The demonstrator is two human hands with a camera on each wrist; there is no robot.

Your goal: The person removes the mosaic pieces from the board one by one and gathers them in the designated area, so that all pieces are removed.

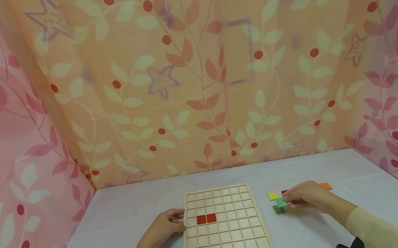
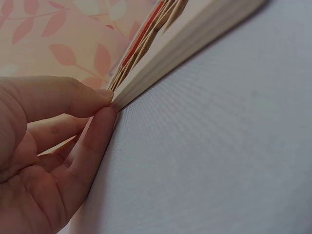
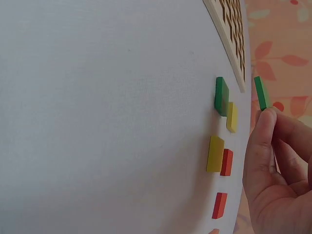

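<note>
A wooden grid board (image 1: 239, 224) lies flat on the table, with two red square tiles (image 1: 201, 219) side by side in its cells. At the board's left edge is my left hand (image 1: 164, 230); in the left wrist view its thumb and finger (image 2: 73, 100) pinch the board's rim. My right hand (image 1: 307, 195) pinches a green tile (image 3: 262, 92) by one end, raised above the loose tiles. Below it on the table lie another green tile (image 3: 222, 96), yellow tiles (image 3: 215, 154) and red tiles (image 3: 226, 162).
An orange tile (image 1: 326, 186) and a yellow tile (image 1: 272, 196) lie to the board's right. The white table (image 1: 118, 207) is enclosed by leaf-patterned cloth (image 1: 194, 98) at the back and sides.
</note>
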